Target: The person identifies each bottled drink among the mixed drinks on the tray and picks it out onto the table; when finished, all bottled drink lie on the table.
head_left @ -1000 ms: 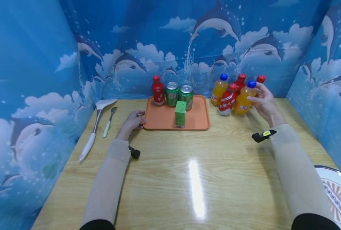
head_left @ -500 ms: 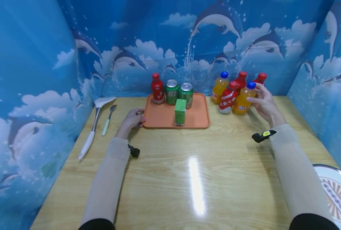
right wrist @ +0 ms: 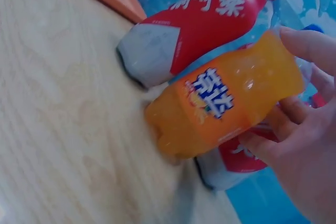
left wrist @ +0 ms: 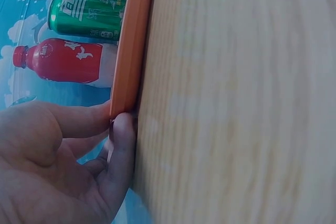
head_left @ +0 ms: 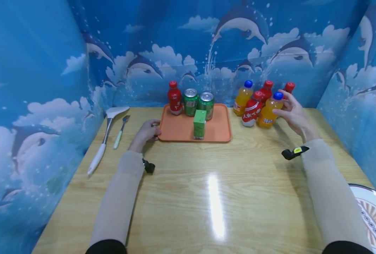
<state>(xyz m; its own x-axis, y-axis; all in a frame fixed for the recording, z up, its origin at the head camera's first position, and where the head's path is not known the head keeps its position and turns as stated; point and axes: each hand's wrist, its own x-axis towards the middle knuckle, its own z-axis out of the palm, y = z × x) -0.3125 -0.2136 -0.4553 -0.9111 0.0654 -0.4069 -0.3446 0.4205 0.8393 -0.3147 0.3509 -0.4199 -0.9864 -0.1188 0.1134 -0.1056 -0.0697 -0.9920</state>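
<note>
My left hand (head_left: 148,131) pinches the left rim of an orange tray (head_left: 175,134) between thumb and fingers, as the left wrist view shows. On the tray stand a red drink bottle (left wrist: 63,60), two green soda cans (left wrist: 86,15) and a small green drink carton (head_left: 199,124). Over on the right, my right hand (head_left: 292,114) grips the upper part of an orange soda bottle (right wrist: 220,100) with a blue cap, thumb on one side and fingers on the other. Red-labelled cola bottles (right wrist: 197,30) stand close around it, partly hidden behind it and the hand.
Another orange soda bottle (head_left: 243,98) stands by the back wall, right of the tray. A white-handled spatula (head_left: 102,144) and a small green-handled fork-like utensil (head_left: 119,135) lie at the left. A patterned plate (head_left: 373,218) sits at the right edge.
My right wrist has shifted slightly to the right, with the hand still on the orange soda bottle. The left hand keeps its place at the tray's rim.
</note>
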